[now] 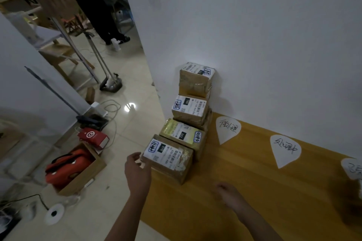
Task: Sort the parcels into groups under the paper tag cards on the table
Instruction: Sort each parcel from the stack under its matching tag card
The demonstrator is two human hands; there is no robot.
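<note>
Several taped cardboard parcels stand in a stepped pile at the left end of the yellow wooden table. The nearest parcel carries a white label marked 070. Behind it lies a yellow-topped parcel marked 220, then a brown parcel marked 150, and the top parcel leans against the wall. My left hand is open, with its fingers at the near parcel's left corner. Over the bare table my right hand hovers with loosely curled fingers, holding nothing. Two white paper tag cards lie along the wall, with a third card at the right edge.
A white wall runs behind the table. On the tiled floor to the left are an open cardboard box with a red bag, a red carton, cables and stand legs. A person in dark trousers stands far back.
</note>
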